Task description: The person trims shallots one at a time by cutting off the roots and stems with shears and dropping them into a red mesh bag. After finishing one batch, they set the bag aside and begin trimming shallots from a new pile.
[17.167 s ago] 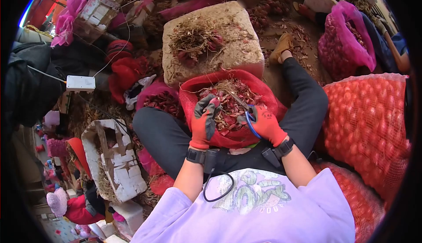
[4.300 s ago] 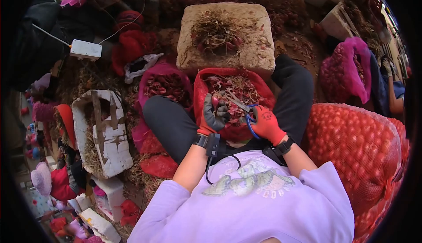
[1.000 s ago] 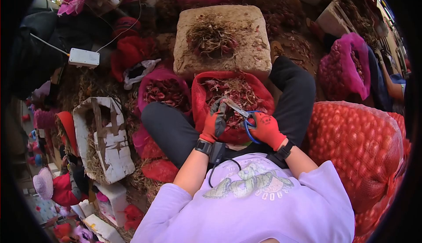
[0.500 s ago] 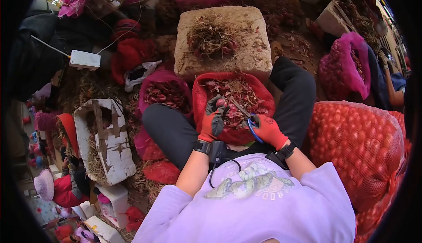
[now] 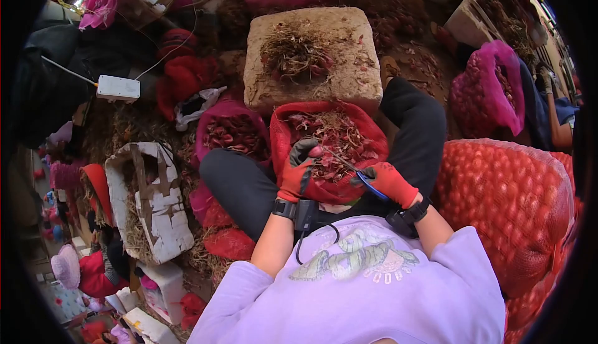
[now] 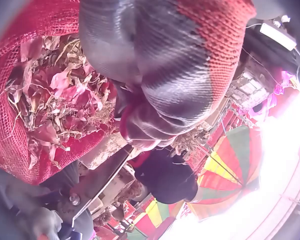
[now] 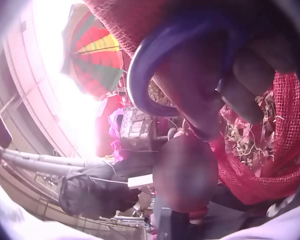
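Observation:
My left hand [image 5: 298,169], in a red and grey knitted glove, holds a small shallot [image 5: 316,151] between thumb and fingers. It is over the left side of a red mesh sack [image 5: 344,192] filled with dry skins and trimmings [image 5: 336,133]. My right hand [image 5: 391,183], gloved alike, grips a pair of scissors by its blue handles [image 5: 374,187] above the sack's right side. In the left wrist view the scissor blades [image 6: 104,186] point up toward the left fingertips. The right wrist view shows a blue handle loop [image 7: 152,45] around the gloved fingers.
Beyond the sack, a foam block [image 5: 358,73] bears a bunch of dried shallots [image 5: 296,54]. A pink sack [image 5: 202,133] of shallots stands left, and a broken white foam box [image 5: 171,232] beyond it. A big full red mesh sack [image 5: 498,213] flanks the right leg.
A second ago the scissors were spread at the left fingers. Since then the blades have closed together, the right hand has shifted slightly right, and the left hand has turned, showing the shallot.

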A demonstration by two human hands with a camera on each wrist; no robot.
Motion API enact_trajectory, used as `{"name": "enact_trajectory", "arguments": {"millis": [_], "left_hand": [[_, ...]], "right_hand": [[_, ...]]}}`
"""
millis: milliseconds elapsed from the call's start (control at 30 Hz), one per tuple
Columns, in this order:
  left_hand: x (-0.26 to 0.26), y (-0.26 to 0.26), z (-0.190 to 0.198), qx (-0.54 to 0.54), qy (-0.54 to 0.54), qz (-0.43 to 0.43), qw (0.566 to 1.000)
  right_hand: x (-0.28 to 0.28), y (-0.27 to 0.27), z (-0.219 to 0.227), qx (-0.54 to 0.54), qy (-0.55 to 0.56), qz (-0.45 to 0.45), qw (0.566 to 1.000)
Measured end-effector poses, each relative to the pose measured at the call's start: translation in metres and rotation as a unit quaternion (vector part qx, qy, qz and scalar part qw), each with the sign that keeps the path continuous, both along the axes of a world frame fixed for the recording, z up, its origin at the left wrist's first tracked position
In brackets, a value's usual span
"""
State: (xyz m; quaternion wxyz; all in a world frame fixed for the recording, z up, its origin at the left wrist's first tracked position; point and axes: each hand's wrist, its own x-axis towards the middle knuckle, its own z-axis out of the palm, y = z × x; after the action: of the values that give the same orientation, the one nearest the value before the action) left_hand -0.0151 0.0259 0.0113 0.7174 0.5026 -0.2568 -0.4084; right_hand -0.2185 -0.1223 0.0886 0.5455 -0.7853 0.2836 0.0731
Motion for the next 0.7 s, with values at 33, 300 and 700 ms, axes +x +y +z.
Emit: {"name": "enact_trajectory", "arguments": {"millis": [33, 300, 700], "left_hand": [[0.0, -0.001, 0.002, -0.013, 0.053, 0.003, 0.998], [0.005, 0.0, 0.003, -0.059, 0.417, 0.018, 0.907], [0.002, 0.002, -0.007, -0.01, 0.366, 0.001, 0.931]], "right_hand": [[0.001, -0.002, 0.005, -0.003, 0.014, -0.003, 1.0], [0.008, 0.013, -0.009, -0.253, -0.028, -0.023, 0.967], [0.005, 0.008, -0.012, -0.375, -0.009, -0.004, 0.927]]}}
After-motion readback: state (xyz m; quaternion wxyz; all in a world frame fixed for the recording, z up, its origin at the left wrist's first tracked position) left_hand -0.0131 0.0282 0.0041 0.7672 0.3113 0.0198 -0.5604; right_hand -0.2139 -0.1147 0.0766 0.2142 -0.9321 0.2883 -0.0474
